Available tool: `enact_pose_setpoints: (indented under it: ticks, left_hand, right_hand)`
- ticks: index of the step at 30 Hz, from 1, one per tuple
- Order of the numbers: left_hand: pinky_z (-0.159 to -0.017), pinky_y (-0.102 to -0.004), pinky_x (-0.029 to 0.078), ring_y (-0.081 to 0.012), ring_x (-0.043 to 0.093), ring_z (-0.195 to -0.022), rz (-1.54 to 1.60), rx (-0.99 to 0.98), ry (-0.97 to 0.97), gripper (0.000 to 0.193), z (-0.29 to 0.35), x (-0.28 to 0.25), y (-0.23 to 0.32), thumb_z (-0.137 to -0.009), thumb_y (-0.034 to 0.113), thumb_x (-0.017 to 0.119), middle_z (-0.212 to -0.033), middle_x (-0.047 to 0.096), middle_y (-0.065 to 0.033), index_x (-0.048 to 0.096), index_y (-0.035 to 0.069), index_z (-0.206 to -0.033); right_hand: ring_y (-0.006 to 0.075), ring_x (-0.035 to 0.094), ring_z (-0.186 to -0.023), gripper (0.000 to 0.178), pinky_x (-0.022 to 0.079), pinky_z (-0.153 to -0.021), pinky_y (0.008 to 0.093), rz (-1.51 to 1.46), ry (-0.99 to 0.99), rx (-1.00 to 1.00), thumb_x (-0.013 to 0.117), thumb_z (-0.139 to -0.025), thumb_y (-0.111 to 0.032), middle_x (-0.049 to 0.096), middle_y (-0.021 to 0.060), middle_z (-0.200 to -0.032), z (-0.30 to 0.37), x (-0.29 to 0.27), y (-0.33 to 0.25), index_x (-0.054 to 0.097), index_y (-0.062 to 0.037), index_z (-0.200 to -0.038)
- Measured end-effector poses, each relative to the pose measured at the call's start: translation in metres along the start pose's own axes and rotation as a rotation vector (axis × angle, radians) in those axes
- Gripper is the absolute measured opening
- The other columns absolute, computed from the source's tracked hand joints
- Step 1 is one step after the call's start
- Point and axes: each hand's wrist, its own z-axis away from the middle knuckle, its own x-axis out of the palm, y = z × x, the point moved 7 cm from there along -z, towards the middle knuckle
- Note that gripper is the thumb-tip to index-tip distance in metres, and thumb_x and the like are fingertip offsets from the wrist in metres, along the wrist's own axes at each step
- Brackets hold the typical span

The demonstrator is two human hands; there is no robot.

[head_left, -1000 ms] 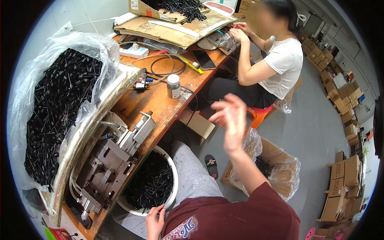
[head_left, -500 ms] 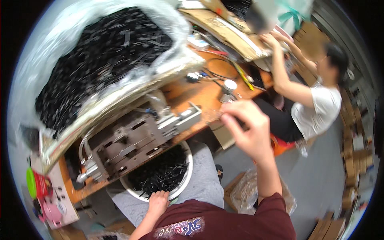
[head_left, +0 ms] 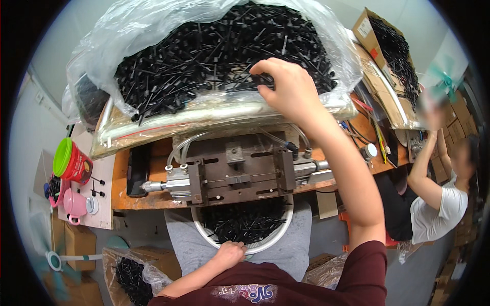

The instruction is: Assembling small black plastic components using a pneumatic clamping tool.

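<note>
My right hand is over a big heap of thin black plastic parts in a clear plastic bag. Its thumb and fingers curl round one or more black parts; how many is hidden. In my lap, a round white basket holds more thin black pieces. My left hand is at its near rim, fingers curled over the edge. Between basket and heap, a brown metal fixture with cylinders and air hoses stands on the wooden bench.
A red bucket with a green rim and a pink cup stand at left. A co-worker sits at right near an open carton of black parts. A fan is at lower left.
The view has swung so the bench faces me squarely. My right hand has moved from the bench's right side to the heap in the bag. My left hand has stayed at the basket rim.
</note>
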Motion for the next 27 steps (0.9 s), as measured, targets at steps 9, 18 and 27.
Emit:
enact_pose_setpoints:
  ticks: [9,18,27]
  left_hand:
    - [-0.065,-0.0327,0.052,-0.0205,0.064,-0.071,0.227,-0.005,0.329,0.025,0.005,-0.082,0.018,-0.085,0.024,0.071,-0.077,0.062,-0.0030,0.070,0.011,-0.107]
    - [-0.060,-0.0283,0.048,-0.0157,0.060,-0.066,0.251,0.073,0.442,0.032,0.003,-0.133,0.031,-0.083,0.022,0.075,-0.075,0.063,-0.0005,0.071,0.009,-0.112]
    - [-0.058,-0.0285,0.045,-0.0158,0.057,-0.064,0.379,0.194,0.583,0.052,-0.008,-0.205,0.045,-0.081,0.022,0.077,-0.085,0.067,-0.0035,0.063,0.004,-0.128]
  right_hand:
    - [0.0307,0.064,-0.111,0.063,0.055,-0.090,0.0412,0.280,-0.460,0.051,0.069,-0.069,-0.006,0.070,0.0133,-0.113,-0.058,0.081,0.019,0.057,-0.0101,-0.131]
    - [0.0302,0.069,-0.098,0.049,0.054,-0.087,0.0381,0.046,-0.498,0.170,0.083,-0.065,-0.028,0.072,0.0157,-0.101,-0.084,0.067,0.048,0.072,-0.0040,-0.106]
    - [0.0095,0.053,-0.065,0.032,0.046,-0.062,0.0268,-0.469,-0.356,0.478,0.086,-0.071,-0.030,0.063,-0.0016,-0.074,-0.076,0.056,0.070,0.073,-0.0044,-0.086]
